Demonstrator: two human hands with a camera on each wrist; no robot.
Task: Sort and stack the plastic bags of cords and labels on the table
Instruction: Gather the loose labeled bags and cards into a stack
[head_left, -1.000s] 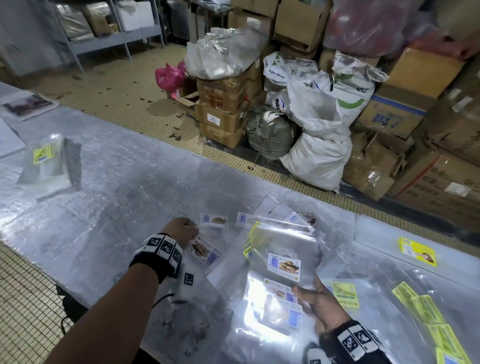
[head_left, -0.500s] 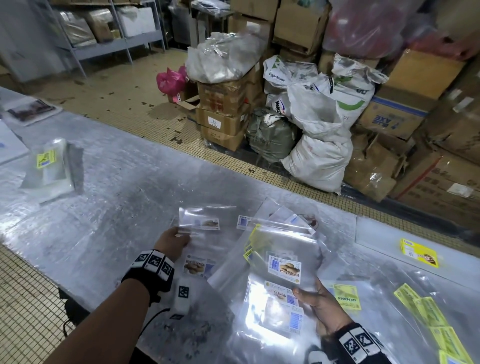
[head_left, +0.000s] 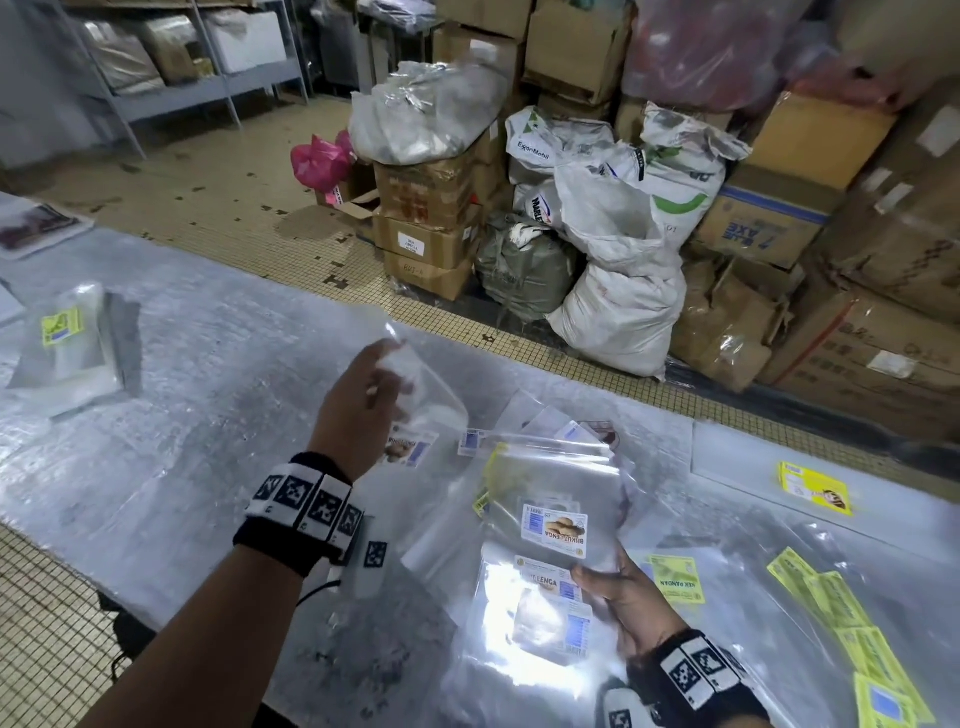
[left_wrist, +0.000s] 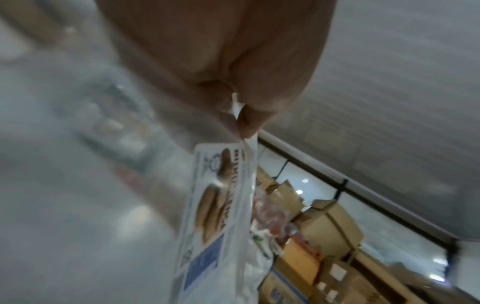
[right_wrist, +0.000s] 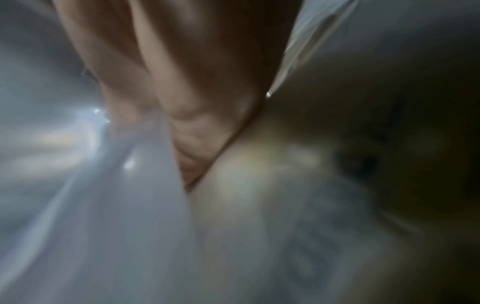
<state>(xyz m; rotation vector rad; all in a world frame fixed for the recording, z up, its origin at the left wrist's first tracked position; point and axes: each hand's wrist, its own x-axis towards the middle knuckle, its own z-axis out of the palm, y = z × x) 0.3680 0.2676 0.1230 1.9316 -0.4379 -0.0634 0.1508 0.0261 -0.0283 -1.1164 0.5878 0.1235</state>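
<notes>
My left hand (head_left: 363, 400) is raised above the table and pinches one clear plastic bag (head_left: 426, 395) by its edge; its white and blue label (left_wrist: 210, 205) hangs below the fingers (left_wrist: 246, 115) in the left wrist view. My right hand (head_left: 618, 587) grips a stack of clear bags with white and blue labels (head_left: 550, 525), thumb on top, low over the table. More labelled bags (head_left: 545, 431) lie spread beyond the stack. The right wrist view is blurred, showing only fingers (right_wrist: 182, 102) against plastic.
The table (head_left: 208, 374) is covered in clear sheeting. Yellow-labelled bags (head_left: 831, 597) lie at the right, another yellow label (head_left: 815, 488) further back, and a small pile of bags (head_left: 67, 343) at the far left. Sacks (head_left: 618, 312) and cardboard boxes (head_left: 426, 223) stand on the floor beyond.
My left hand has lifted one labelled bag off the table and raised it up and to the right. The right hand keeps holding the stack in nearly the same place.
</notes>
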